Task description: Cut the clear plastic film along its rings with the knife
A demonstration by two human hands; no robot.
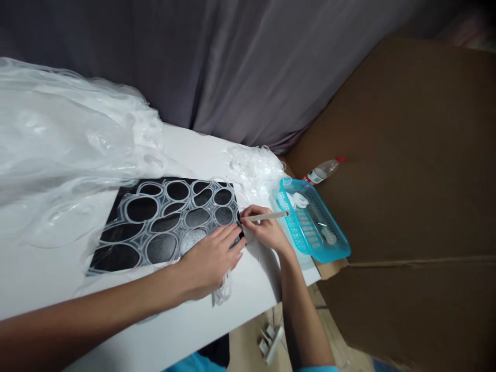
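Observation:
A black sheet (160,248) lies on the white table, covered with rows of translucent whitish rings joined by thin webbing. My left hand (213,256) rests palm down over its right side, fingertips close to the edge. A small bundle of clear plastic rings (222,293) sticks out from under that hand beside the thumb, apparently held in the palm. My right hand (265,227) is closed around a slim pale pen-like tool (269,216). The tool slants, its tip at the sheet's right edge near my left fingertips. The tip itself is too small to make out.
A large pile of translucent ring sheets (77,134) covers the table's left side. Clear scraps (258,168) are heaped behind the sheet. A blue basket (329,253) holds white bundles, with a red-capped bottle (325,170) behind it. Brown cardboard (411,155) stands at the right.

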